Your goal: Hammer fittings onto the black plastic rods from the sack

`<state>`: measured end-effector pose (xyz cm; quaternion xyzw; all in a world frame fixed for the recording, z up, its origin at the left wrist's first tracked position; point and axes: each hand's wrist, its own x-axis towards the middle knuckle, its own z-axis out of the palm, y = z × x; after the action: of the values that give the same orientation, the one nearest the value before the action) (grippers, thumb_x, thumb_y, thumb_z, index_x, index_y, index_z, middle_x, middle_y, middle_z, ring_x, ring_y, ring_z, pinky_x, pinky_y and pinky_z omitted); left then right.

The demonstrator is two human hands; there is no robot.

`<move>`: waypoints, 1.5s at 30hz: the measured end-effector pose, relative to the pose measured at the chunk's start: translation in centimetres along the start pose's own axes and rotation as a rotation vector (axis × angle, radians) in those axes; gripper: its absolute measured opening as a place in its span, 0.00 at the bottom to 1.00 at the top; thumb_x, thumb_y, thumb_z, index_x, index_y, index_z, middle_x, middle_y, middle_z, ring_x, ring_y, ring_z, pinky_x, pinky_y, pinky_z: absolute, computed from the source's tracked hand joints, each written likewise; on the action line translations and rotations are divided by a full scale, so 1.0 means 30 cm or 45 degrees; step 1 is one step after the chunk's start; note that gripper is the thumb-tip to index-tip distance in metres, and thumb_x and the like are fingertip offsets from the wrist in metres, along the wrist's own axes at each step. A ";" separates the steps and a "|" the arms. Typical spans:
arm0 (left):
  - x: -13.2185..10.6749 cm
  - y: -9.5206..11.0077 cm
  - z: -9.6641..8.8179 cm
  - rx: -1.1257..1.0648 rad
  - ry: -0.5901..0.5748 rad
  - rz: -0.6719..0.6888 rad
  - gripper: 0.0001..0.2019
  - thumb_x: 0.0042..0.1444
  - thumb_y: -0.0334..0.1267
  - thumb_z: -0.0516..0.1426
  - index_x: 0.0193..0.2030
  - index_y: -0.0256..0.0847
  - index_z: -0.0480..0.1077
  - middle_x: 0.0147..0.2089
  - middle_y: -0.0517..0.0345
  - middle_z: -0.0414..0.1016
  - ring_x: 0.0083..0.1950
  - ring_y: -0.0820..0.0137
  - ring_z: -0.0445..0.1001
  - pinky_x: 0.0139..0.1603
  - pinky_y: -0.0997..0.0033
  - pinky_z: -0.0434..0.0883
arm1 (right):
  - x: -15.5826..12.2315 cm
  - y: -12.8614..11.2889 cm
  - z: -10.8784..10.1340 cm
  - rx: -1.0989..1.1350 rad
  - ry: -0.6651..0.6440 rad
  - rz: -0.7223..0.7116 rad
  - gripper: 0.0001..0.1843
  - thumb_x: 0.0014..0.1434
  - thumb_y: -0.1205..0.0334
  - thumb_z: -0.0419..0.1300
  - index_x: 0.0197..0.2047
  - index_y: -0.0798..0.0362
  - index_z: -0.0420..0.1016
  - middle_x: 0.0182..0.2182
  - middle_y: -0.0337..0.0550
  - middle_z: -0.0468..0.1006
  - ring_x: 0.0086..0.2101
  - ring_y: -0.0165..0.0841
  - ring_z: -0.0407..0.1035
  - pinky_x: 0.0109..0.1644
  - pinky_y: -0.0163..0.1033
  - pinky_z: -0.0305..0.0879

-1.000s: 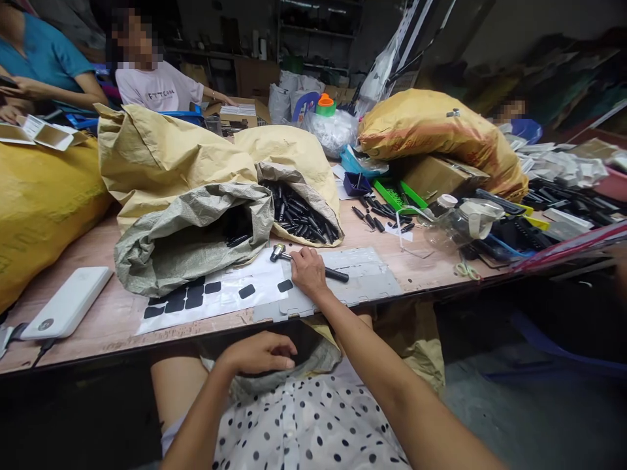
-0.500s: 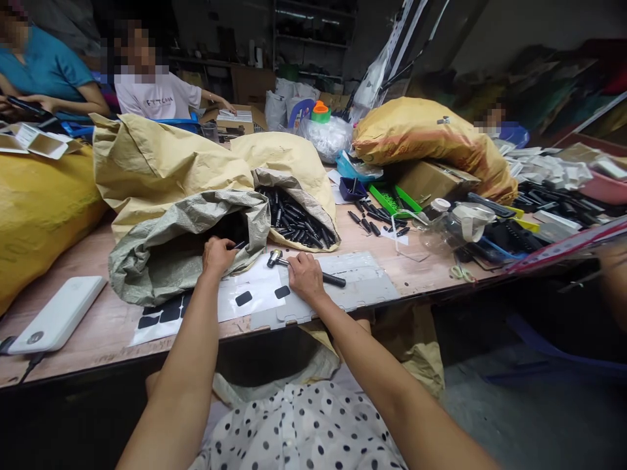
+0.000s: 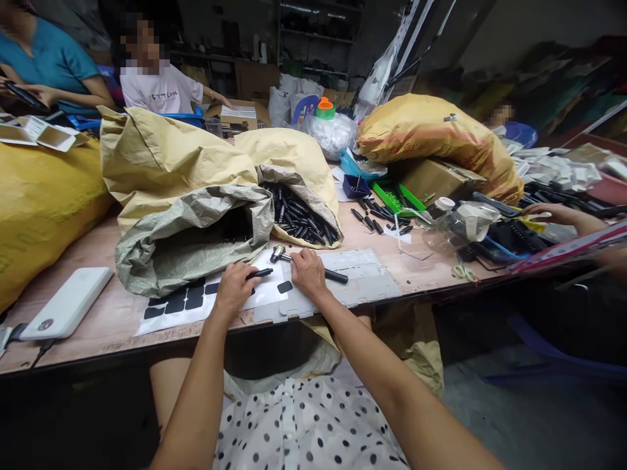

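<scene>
My left hand (image 3: 234,287) is closed around one end of a slim black cylindrical part (image 3: 260,273), which points right, toward the hammer. Over a small hammer (image 3: 337,277) lies my right hand (image 3: 307,271), its fingers wrapped on the shaft. The hammer's metal head shows to the left of that hand and the black handle end to the right. A grey board (image 3: 362,281) is beneath it. Under my left hand is a white sheet (image 3: 272,295) bearing black rounded patches. Just behind, a sack (image 3: 181,261) gapes, its inside dark.
A second sack (image 3: 313,156) spills similar black parts (image 3: 304,222). A white power bank (image 3: 73,303) lies at left. Further right are a green tray (image 3: 399,199), a plastic jug (image 3: 453,228) and scissors (image 3: 464,273). Co-workers sit behind; another person's hand (image 3: 563,215) reaches in at right.
My left hand has come out of the sack's mouth toward the hammer, bringing a black part. My right hand stays on the hammer. A co-worker's hand has appeared at right.
</scene>
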<state>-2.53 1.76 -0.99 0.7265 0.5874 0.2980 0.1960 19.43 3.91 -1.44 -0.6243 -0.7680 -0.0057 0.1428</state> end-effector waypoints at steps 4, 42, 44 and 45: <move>-0.012 -0.003 0.041 0.046 -0.003 -0.025 0.09 0.58 0.40 0.61 0.44 0.48 0.81 0.44 0.53 0.79 0.48 0.57 0.73 0.54 0.57 0.69 | -0.001 0.000 -0.004 0.012 0.001 -0.005 0.16 0.70 0.65 0.53 0.54 0.50 0.79 0.45 0.52 0.75 0.47 0.43 0.65 0.47 0.42 0.60; 0.009 0.000 0.048 0.088 -0.010 -0.104 0.07 0.52 0.37 0.66 0.38 0.51 0.83 0.41 0.59 0.81 0.47 0.59 0.72 0.52 0.60 0.68 | -0.166 -0.097 -0.072 0.330 0.060 -0.132 0.24 0.68 0.69 0.55 0.62 0.40 0.79 0.35 0.40 0.75 0.38 0.33 0.71 0.39 0.32 0.66; 0.008 0.006 0.045 0.078 -0.012 -0.106 0.07 0.53 0.37 0.65 0.39 0.51 0.83 0.42 0.59 0.81 0.48 0.59 0.73 0.52 0.60 0.68 | -0.168 -0.086 -0.080 0.352 0.117 -0.111 0.24 0.69 0.69 0.54 0.63 0.40 0.78 0.36 0.40 0.75 0.38 0.32 0.72 0.40 0.31 0.66; 0.008 0.009 0.044 0.073 -0.012 -0.107 0.07 0.53 0.37 0.65 0.39 0.51 0.83 0.42 0.59 0.82 0.48 0.59 0.73 0.52 0.60 0.68 | -0.170 -0.080 -0.083 0.363 0.141 -0.104 0.24 0.70 0.68 0.53 0.63 0.40 0.77 0.36 0.40 0.75 0.39 0.32 0.72 0.41 0.31 0.67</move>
<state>-1.43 2.01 -1.76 0.7079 0.6247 0.2690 0.1902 18.57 -1.98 0.21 -0.5648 -0.7766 0.0632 0.2719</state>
